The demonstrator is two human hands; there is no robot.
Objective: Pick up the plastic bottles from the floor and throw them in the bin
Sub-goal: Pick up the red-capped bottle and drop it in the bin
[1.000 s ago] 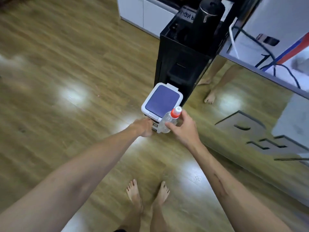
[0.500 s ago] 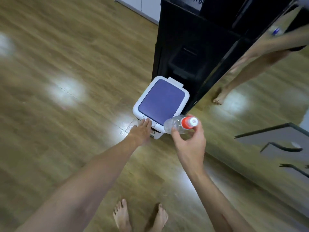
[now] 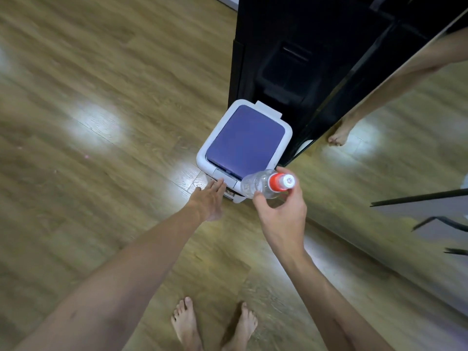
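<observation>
A white bin [image 3: 203, 158] with a purple lid stands on the wooden floor, lid down. My left hand [image 3: 209, 198] stretches toward its front edge, fingers straight and together, fingertips touching the latch panel at the lid's front. My right hand [image 3: 279, 214] holds a clear plastic bottle [image 3: 255, 184] with an orange cap, lying nearly level, just in front of the bin's right front corner.
A tall black appliance [image 3: 298, 59] stands directly behind the bin. A mirror wall [image 3: 405, 148] runs along the right and reflects a leg and the floor. My bare feet [image 3: 215, 325] are at the bottom. Open wooden floor spreads to the left.
The view has closed in on the bin. My left hand has slid to the lid's front latch. The bottle has tipped further toward level and sits a bit lower right.
</observation>
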